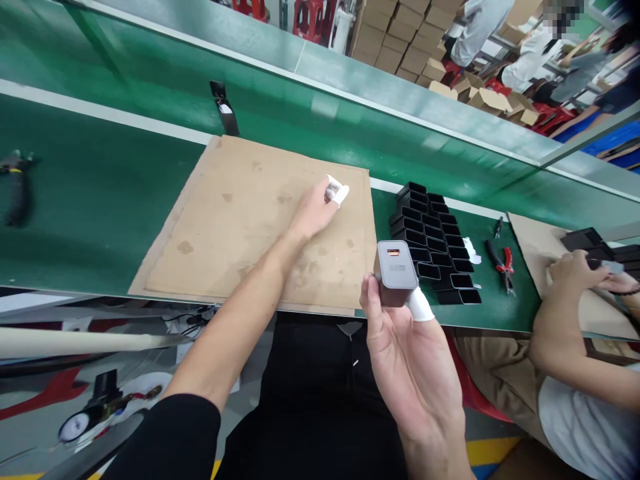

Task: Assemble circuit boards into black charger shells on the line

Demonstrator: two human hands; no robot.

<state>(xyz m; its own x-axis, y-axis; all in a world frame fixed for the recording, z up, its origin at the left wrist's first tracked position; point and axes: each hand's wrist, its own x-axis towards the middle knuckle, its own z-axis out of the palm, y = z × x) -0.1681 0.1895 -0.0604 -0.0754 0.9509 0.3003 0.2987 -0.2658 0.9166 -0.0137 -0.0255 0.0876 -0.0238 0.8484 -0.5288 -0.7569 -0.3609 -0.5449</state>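
My right hand (pixel 410 353) holds a dark grey charger block (pixel 395 272) upright between thumb and a white-cotted finger, its orange USB port facing up, just off the near edge of the brown board (pixel 240 227). My left hand (pixel 320 207) reaches out over the board's far right part, its fingers curled together with white finger cots at the tips; anything pinched in them is too small to make out. Right of the board lie rows of empty black charger shells (pixel 434 243) on the green conveyor belt (pixel 90 193).
Red-handled pliers (pixel 503 263) and a small tool lie right of the shells. A co-worker's arms (pixel 570 280) work on a second board at the right edge. A black tool (pixel 17 183) lies at far left. Cardboard boxes and people fill the background.
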